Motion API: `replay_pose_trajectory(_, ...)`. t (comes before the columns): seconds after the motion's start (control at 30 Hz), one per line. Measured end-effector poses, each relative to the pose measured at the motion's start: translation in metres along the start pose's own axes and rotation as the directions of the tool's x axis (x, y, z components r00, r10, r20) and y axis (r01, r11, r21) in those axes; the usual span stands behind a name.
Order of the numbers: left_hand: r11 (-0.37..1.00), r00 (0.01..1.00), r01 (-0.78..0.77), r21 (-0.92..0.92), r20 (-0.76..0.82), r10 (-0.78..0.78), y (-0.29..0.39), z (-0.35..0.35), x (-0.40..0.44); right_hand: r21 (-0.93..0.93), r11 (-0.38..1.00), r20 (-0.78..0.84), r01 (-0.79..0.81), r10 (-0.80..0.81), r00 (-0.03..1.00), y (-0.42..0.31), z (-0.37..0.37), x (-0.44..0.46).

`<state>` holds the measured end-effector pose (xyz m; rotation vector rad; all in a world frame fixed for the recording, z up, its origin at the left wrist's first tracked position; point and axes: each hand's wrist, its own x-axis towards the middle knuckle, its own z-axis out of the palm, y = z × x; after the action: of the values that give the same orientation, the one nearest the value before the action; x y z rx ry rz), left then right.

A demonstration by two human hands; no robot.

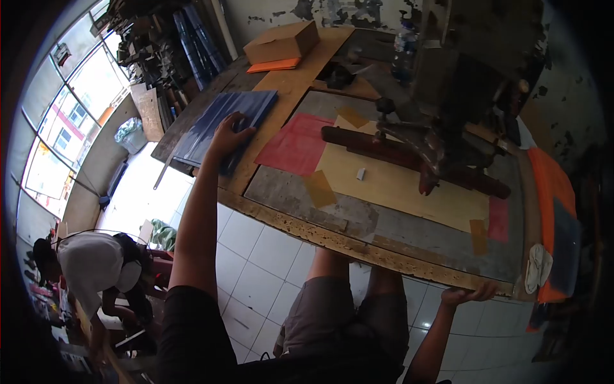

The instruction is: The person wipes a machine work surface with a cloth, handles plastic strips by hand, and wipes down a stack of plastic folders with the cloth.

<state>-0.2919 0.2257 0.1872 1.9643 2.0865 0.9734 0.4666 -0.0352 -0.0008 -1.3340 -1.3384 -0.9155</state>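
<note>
My left hand [231, 133] rests on a stack of glossy blue plastic sheets [211, 118] at the table's left, thumb and fingers apart. At the front edge, toward the right, my right hand [470, 294] is against the underside of the table rim with its fingers stretched out and nothing visible in it. Between them a yellow sheet [409, 192] is taped to a grey board [281, 189] with brown tape [319, 189]. A red sheet [297, 144] shows at its left end. A small whitish piece [361, 174] lies on the yellow sheet. Above it hangs a dark red bar [358, 142] of a machine.
A cardboard box [281, 41] sits on an orange folder [274, 65] at the back. A water bottle [405, 51] stands beside the machine. Orange material [550, 185] and white gloves [538, 269] hang over the right edge. Another person [96, 265] bends over at lower left.
</note>
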Motion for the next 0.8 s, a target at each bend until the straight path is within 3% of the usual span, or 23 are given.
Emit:
replay_pose_trajectory(0.13, 0.999, 1.0, -0.01, -0.047, -0.001, 0.01, 0.013, -0.005, -0.004, 0.024, 1.0, -0.048, 0.003, -0.001, 0.999, -0.001, 0.007, 0.003)
replay_pose_trajectory(0.67, 0.987, 0.998, 0.02, -0.161, 0.069, -0.009, 0.007, -0.01, -0.005, 0.022, 0.999, 0.053, -0.031, 0.03, 0.998, -0.012, -0.01, 0.01)
replay_pose_trajectory(0.8, 0.998, 0.995, 0.045, -0.048, 0.087, -0.041, 0.013, -0.008, -0.001, 0.013, 0.999, 0.057, -0.05, 0.049, 0.997, -0.011, -0.01, 0.007)
